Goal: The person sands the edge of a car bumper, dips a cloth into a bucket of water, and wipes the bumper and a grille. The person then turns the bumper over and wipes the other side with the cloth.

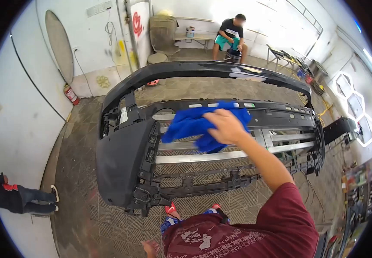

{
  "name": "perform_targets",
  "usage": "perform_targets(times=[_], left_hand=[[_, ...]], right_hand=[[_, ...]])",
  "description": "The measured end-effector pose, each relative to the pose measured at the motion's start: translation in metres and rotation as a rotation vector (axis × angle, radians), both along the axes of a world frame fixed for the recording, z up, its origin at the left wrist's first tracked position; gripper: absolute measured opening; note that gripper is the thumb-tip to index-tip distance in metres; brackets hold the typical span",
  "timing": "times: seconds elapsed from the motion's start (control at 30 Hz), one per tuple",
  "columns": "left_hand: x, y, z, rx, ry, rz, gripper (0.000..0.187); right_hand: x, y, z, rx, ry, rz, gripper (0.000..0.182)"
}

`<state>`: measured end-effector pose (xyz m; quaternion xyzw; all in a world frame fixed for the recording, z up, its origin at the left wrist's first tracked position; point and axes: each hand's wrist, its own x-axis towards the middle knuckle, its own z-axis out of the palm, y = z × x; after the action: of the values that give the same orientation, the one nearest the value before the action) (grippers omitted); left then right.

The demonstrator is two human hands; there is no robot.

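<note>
A bright blue cloth (186, 122) hangs in loose folds from my right hand (225, 125), its fingers closed on it. The hand is stretched out over the middle of a large black car bumper (121, 157), and the cloth overlaps the bumper's inner frame and metal crossbars (203, 157) in this view. Low by my body, my left hand (150, 248) shows only in part; its fingers look loosely apart with nothing in them. The bumper's long glossy upper edge (186, 66) curves across beyond the cloth.
A person (231, 36) sits at the back wall beside a bench (199, 38) with a can on it. Another person (22, 198) is at the far left. A fire extinguisher (71, 94) stands by the left wall. Cluttered shelves (362, 193) line the right.
</note>
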<state>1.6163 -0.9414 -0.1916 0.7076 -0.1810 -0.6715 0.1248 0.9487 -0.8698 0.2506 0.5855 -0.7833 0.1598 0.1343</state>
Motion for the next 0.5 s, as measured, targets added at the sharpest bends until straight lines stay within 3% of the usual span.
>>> perform_targets(times=[0.07, 0.17, 0.23, 0.27, 0.4, 0.5], left_hand=[[0.03, -0.019, -0.003, 0.014, 0.016, 0.022, 0.081], [0.052, -0.04, -0.009, -0.035, 0.027, 0.088, 0.08], [0.041, -0.052, -0.013, -0.035, -0.213, 0.126, 0.081], [0.032, -0.055, -0.014, -0.032, -0.21, 0.119, 0.081], [-0.018, -0.077, -0.019, 0.056, -0.134, -0.137, 0.085], [-0.072, -0.089, -0.013, 0.064, -0.02, -0.448, 0.088]], right_hand=[[-0.017, 0.04, 0.006, 0.026, 0.007, -0.204, 0.052], [-0.004, 0.02, 0.005, -0.048, 0.091, -0.036, 0.051], [-0.003, -0.001, 0.0, -0.074, 0.057, -0.05, 0.046], [-0.008, -0.005, 0.003, -0.057, 0.053, -0.066, 0.045], [-0.002, -0.019, 0.005, -0.082, 0.187, 0.007, 0.052], [0.007, -0.057, -0.008, -0.087, -0.037, 0.237, 0.049]])
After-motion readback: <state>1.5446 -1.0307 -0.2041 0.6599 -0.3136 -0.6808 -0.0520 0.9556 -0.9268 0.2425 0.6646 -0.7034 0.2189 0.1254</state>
